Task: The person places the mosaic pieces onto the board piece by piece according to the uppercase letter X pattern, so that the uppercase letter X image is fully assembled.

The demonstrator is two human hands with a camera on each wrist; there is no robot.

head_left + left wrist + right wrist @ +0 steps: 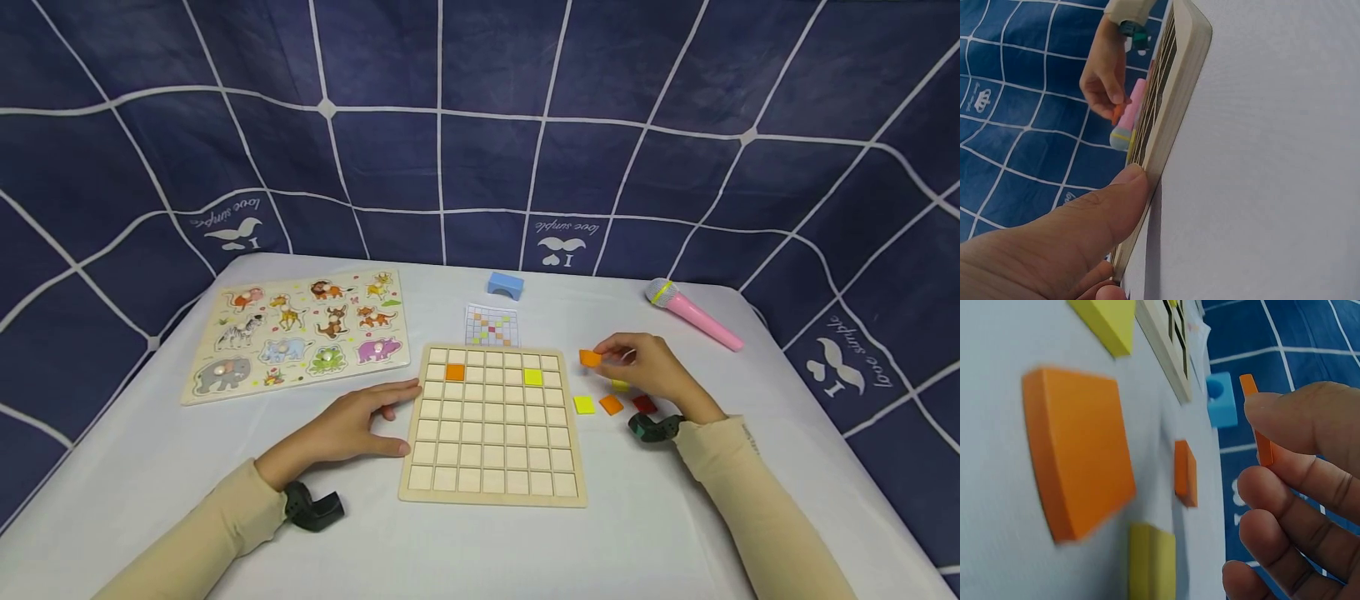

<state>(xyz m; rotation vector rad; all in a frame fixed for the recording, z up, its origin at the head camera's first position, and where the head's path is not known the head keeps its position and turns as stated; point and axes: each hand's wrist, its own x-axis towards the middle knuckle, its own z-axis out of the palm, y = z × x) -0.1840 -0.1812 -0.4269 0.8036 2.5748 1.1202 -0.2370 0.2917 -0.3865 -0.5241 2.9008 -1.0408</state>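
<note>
My right hand [642, 365] pinches a small orange square tile [589, 358] between thumb and fingers, held above the table right of the wooden grid board [492, 495]. In the right wrist view this tile [1262, 440] is seen edge-on. My left hand [360, 425] rests at the board's left edge, fingers extended, thumb [1124, 203] against the side. One orange tile [455, 372] and one yellow tile [532, 377] lie in cells of the second row. Beneath and beside the right hand are loose tiles: yellow [584, 405], orange [611, 404] and dark red [644, 404].
A printed card [491, 325] with a coloured grid lies just behind the board. Behind it stands a blue arch block [506, 286]. An animal peg puzzle [300, 333] lies at the left, a pink toy microphone [697, 316] at the back right. Patterned cloth [480, 158] hangs behind the table.
</note>
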